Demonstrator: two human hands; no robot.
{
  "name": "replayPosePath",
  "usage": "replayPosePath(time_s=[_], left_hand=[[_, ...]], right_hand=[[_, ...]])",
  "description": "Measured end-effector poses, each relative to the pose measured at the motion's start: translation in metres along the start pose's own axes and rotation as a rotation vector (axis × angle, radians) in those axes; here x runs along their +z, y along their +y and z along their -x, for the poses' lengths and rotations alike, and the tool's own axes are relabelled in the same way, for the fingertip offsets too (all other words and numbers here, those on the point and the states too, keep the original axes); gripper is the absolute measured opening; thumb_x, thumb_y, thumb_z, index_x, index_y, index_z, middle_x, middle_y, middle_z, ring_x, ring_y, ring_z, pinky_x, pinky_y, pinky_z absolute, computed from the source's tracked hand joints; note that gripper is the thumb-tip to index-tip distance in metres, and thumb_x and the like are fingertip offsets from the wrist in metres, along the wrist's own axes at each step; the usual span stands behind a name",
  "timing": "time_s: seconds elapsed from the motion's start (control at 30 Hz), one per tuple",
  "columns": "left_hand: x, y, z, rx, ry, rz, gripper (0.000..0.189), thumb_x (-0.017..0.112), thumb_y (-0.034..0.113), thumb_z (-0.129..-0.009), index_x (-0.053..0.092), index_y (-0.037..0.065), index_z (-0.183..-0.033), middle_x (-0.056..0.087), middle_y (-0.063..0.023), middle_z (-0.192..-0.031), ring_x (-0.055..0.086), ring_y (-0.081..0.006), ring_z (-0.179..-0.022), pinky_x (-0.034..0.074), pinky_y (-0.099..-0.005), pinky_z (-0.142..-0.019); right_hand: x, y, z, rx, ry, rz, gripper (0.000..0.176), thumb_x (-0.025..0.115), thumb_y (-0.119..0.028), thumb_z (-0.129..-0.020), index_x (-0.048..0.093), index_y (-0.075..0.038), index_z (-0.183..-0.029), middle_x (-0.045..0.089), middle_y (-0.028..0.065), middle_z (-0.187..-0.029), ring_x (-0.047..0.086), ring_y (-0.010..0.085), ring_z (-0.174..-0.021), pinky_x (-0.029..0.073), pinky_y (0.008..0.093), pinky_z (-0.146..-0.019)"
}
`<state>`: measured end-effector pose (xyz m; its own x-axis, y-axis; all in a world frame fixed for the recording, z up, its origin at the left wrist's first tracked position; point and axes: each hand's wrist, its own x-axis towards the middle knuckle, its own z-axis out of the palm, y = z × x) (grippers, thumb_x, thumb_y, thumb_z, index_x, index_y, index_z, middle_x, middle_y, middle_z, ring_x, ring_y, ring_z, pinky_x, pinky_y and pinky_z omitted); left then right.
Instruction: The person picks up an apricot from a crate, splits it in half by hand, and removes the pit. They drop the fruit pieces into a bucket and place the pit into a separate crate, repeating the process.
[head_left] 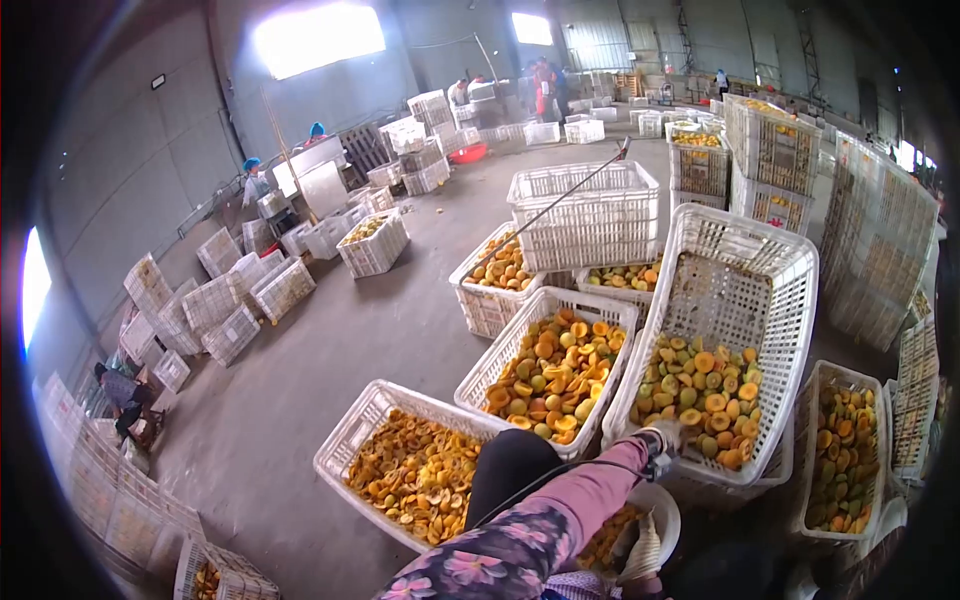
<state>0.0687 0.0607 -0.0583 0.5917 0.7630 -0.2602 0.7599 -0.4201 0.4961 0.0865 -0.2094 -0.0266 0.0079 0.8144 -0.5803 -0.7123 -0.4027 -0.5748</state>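
1. The left hand point(664, 437), gloved and on a pink-sleeved arm, is reaching to the near rim of the tilted crate point(745, 290). Its fingers are looking curled there, but it is too small to tell whether they are gripping the rim or something else.
2. The tilted crate is leaning back with its open side facing the person, and cut peaches point(700, 385) are lying heaped in its lower part, just beyond the left hand.
3. The right hand point(640, 550), also gloved, is hanging below the tilted crate, at the rim of a white bowl point(662, 505) holding more fruit. Whether it is holding anything cannot be told.
4. A second crate point(560, 297) of peach halves is sitting just left of the tilted crate, their sides touching.
5. A third crate point(355, 420), with darker pieces, is lying further left, nearer the person.
6. A narrow crate point(850, 372) of fruit is standing just right of the tilted crate.
7. Behind the tilted crate, an empty crate point(590, 215) is resting on others, with a pole point(560, 200) leaning across it.
8. Far behind and to the left, a person in a blue cap point(251, 165) is working by stacked crates.
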Motion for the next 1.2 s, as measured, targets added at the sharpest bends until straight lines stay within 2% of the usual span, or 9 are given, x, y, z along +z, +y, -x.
replayPosePath(time_s=[0.37,0.47,0.53,0.57,0.73,0.87,0.9,1.03,1.2], left_hand=[[-0.021,0.016,0.018,-0.05,0.069,0.016,0.038,0.062,0.02,-0.072,0.059,0.006,-0.106,0.061,-0.0199,-0.102,0.058,-0.0325,-0.099,0.047,-0.0398,-0.081],[0.014,-0.003,0.021,0.72,-0.553,1.831,0.031,0.047,0.005,-0.085,0.048,0.009,-0.116,0.057,-0.0065,-0.08,0.057,-0.0217,-0.079,0.048,-0.0314,-0.076],[0.003,0.031,0.105,0.592,-0.276,1.949,0.029,0.045,0.003,-0.088,0.046,0.009,-0.116,0.05,-0.0006,-0.082,0.051,-0.0134,-0.077,0.047,-0.0271,-0.078],[0.01,0.032,0.124,0.556,-0.258,1.837,0.026,0.046,0.006,-0.089,0.046,0.008,-0.115,0.051,-0.001,-0.089,0.051,-0.0133,-0.082,0.047,-0.0267,-0.08],[0.057,0.031,0.176,0.38,0.542,0.751,0.027,0.038,0.022,-0.096,0.058,0.005,-0.1,0.061,-0.0063,-0.096,0.057,-0.0168,-0.086,0.047,-0.0282,-0.082],[0.121,-0.009,0.151,0.046,0.441,1.391,0.037,0.036,0.034,-0.096,0.058,0.004,-0.097,0.063,-0.0058,-0.08,0.06,-0.0183,-0.074,0.05,-0.0316,-0.072],[0.058,0.032,0.19,-0.008,-0.125,2.144,0.037,0.037,0.034,-0.096,0.058,0.003,-0.099,0.062,-0.0049,-0.082,0.059,-0.0169,-0.077,0.049,-0.03,-0.075],[0.072,0.034,0.204,0.334,0.504,0.936,0.028,0.036,0.017,-0.097,0.047,0.0,-0.117,0.058,-0.0076,-0.107,0.055,-0.0154,-0.1,0.042,-0.028,-0.093],[0.067,0.041,0.212,0.287,0.41,1.242,0.024,0.045,0.015,-0.093,0.048,0.001,-0.112,0.057,-0.006,-0.101,0.054,-0.0127,-0.094,0.045,-0.0275,-0.084]], right_hand=[[0.003,-0.014,0.0,0.112,0.063,0.049,0.037,0.049,-0.051,-0.085,0.051,-0.019,-0.069,0.042,-0.0017,-0.048,0.039,0.0158,-0.035,0.031,0.0299,-0.034],[-0.019,-0.006,-0.043,-0.254,0.013,0.104,0.033,0.047,-0.044,-0.088,0.058,-0.014,-0.078,0.052,0.0015,-0.061,0.048,0.0165,-0.049,0.039,0.0293,-0.045],[-0.034,0.008,-0.053,-0.907,0.106,0.697,0.029,0.038,-0.026,-0.091,0.056,-0.006,-0.101,0.054,0.0116,-0.094,0.05,0.0249,-0.086,0.038,0.0342,-0.077],[-0.036,0.005,-0.038,-1.148,0.18,1.266,0.035,0.03,-0.013,-0.092,0.051,-0.001,-0.118,0.052,0.0196,-0.118,0.047,0.0325,-0.113,0.032,0.0391,-0.101],[-0.016,0.015,-0.014,-0.894,0.203,1.491,0.033,0.044,-0.016,-0.09,0.05,-0.001,-0.118,0.052,0.0227,-0.117,0.052,0.0357,-0.104,0.042,0.04,-0.088],[-0.002,0.016,-0.003,-0.599,0.084,0.644,0.041,0.054,-0.03,-0.09,0.05,0.0,-0.118,0.058,0.0051,-0.103,0.05,0.0125,-0.089,0.042,0.0255,-0.079],[-0.003,0.017,-0.004,-0.609,0.104,0.674,0.041,0.054,-0.03,-0.09,0.05,0.0,-0.118,0.059,0.0062,-0.103,0.05,0.0128,-0.089,0.042,0.026,-0.079],[0.008,0.006,0.015,-0.616,0.148,0.73,0.039,0.053,-0.031,-0.091,0.051,0.0,-0.114,0.059,0.0081,-0.1,0.051,0.014,-0.088,0.042,0.0281,-0.076],[0.018,-0.008,0.032,-0.561,0.271,1.098,0.041,0.047,-0.034,-0.09,0.051,0.002,-0.11,0.06,0.0254,-0.093,0.057,0.0407,-0.088,0.045,0.0401,-0.074]])
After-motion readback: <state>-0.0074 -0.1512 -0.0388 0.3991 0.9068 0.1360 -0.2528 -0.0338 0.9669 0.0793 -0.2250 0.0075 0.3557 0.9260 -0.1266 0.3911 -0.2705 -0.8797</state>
